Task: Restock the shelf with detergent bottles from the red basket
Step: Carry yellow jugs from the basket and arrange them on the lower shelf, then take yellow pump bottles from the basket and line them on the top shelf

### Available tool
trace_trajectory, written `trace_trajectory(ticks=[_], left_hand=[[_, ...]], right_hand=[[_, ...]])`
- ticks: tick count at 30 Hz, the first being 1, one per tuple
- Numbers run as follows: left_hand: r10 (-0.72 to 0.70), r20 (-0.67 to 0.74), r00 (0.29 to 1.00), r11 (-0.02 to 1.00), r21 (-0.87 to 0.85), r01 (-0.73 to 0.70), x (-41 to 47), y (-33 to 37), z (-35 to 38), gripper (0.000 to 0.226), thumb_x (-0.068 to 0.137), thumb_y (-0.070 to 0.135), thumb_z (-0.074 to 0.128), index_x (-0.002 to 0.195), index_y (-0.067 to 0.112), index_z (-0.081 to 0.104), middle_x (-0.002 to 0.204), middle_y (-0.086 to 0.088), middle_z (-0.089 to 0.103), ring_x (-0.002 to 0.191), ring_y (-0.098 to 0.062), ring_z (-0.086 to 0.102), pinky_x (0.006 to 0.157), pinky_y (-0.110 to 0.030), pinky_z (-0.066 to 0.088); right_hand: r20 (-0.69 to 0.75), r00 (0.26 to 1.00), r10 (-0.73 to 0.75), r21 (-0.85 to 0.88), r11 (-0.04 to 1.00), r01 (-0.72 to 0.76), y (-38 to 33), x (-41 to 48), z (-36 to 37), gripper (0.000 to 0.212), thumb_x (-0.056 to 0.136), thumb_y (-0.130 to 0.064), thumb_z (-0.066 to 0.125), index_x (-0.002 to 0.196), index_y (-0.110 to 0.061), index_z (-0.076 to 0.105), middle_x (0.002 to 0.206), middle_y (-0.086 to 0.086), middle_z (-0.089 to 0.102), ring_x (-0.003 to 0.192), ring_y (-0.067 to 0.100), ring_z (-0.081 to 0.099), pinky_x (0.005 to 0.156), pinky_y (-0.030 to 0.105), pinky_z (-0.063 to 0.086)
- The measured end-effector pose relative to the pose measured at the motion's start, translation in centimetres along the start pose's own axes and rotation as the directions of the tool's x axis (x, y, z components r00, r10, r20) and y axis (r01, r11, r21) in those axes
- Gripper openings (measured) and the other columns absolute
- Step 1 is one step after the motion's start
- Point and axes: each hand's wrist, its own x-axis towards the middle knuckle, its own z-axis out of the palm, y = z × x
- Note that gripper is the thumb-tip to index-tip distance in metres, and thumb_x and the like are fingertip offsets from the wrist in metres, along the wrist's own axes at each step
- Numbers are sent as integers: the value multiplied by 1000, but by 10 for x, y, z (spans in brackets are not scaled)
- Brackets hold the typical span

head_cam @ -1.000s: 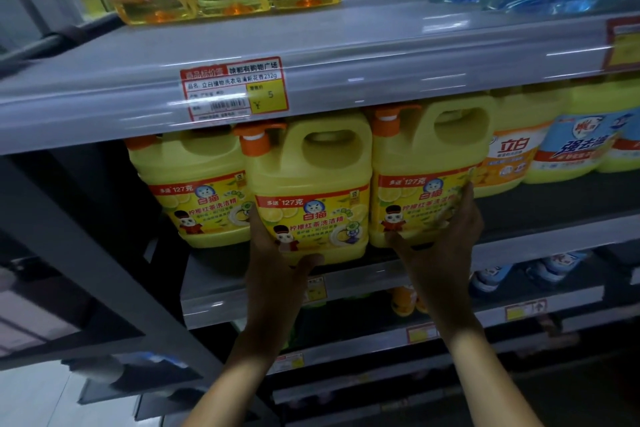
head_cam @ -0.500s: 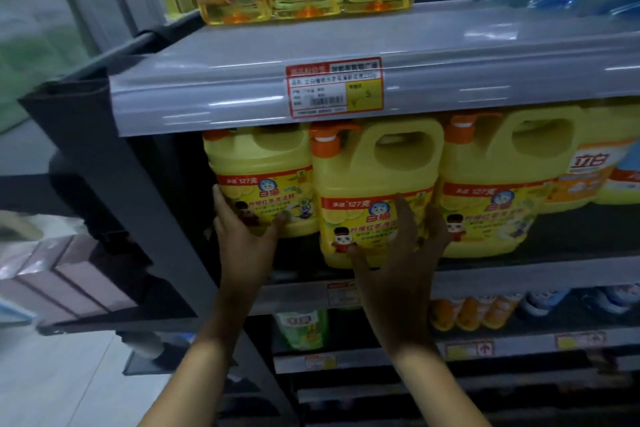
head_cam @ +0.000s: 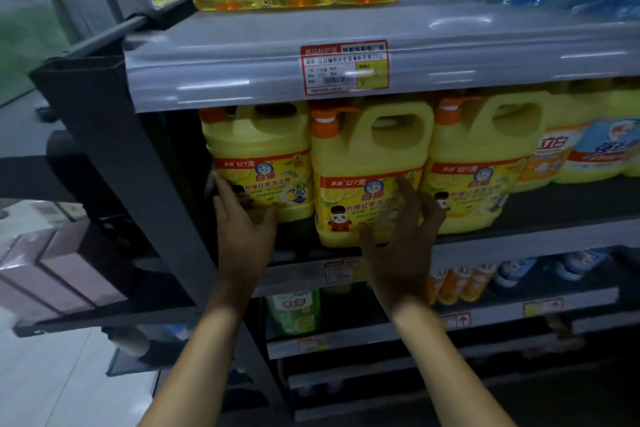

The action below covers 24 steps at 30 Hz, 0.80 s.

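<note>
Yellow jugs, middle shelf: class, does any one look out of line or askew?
Yes: the middle jug sits further forward than the left jug and right jug. All stand upright; nothing is spilled.

1 head-worn view, facing forward, close to the shelf (head_cam: 346, 263), slightly downward, arm's reach

Both bare forearms rise from the lower edge toward 12 o'clock, roughly parallel and apart. The left hand (head_cam: 242, 229) is open — fingers straight and close together, thumb spread toward 3 o'clock. The right hand (head_cam: 401, 246) is open too, fingers fanned and slightly curled — thumb out toward 9 o'clock.
</note>
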Motion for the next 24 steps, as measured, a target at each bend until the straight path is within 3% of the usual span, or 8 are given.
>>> trace_trajectory(ticks=[3,5,8,10,12,15,18,24], left_hand=[[56,-17,998,997,56,-55,-30,14,-5,70,93,16,64,154,15,29,154,-14,32,139,-20,33,98,-9,23],[112,-36,993,987,123,-107,-54,19,-5,52,92,15,64,141,12,47,139,-15,43,126,-24,42,92,-18,35],[254,13,967,951,180,-252,-90,16,5,33,88,12,65,120,7,61,120,-18,55,115,-30,48,90,-31,39],[268,123,956,943,169,-286,-111,14,14,24,86,10,64,110,7,64,108,-16,60,104,-33,54,85,-37,43],[265,351,898,929,157,-336,-130,16,23,13,87,10,61,99,9,64,95,-14,62,90,-34,58,75,-38,47],[165,621,767,932,157,-328,-156,17,37,15,94,22,55,102,14,66,90,-9,69,86,-30,65,71,-36,50],[237,688,686,898,115,-425,-180,23,55,25,96,29,53,117,21,64,101,-2,72,91,-23,67,75,-38,56],[361,770,526,793,44,-608,-243,73,114,19,96,33,52,111,25,61,102,3,68,93,-21,65,73,-41,55]], right_hand=[[48,997,64,-59,996,-61,-3,-5,-20,59,88,-7,70,141,-20,48,139,10,41,111,13,45,91,17,38],[85,994,67,-167,985,-52,1,-17,-37,43,89,-11,69,131,-14,57,129,12,53,112,18,50,89,19,39],[254,902,349,-330,908,-259,6,-37,-68,28,93,-15,63,121,-17,63,120,9,64,110,26,59,92,35,50],[298,855,425,-430,859,-277,11,-54,-90,6,94,-15,55,91,-16,60,95,10,67,91,33,64,79,44,53],[316,851,420,-488,841,-234,22,-72,-111,22,99,-19,48,78,-15,51,79,6,66,76,27,63,71,46,53],[370,805,463,-541,812,-218,38,-93,-146,21,104,-20,41,89,-22,55,82,-4,67,72,14,62,69,42,53],[351,767,538,-574,770,-278,52,-106,-182,24,105,-20,38,112,-28,60,91,-9,66,79,14,64,74,43,57],[217,723,656,-509,708,-490,75,-133,-278,21,103,-29,47,119,-34,59,93,-9,68,83,14,66,77,43,58]])
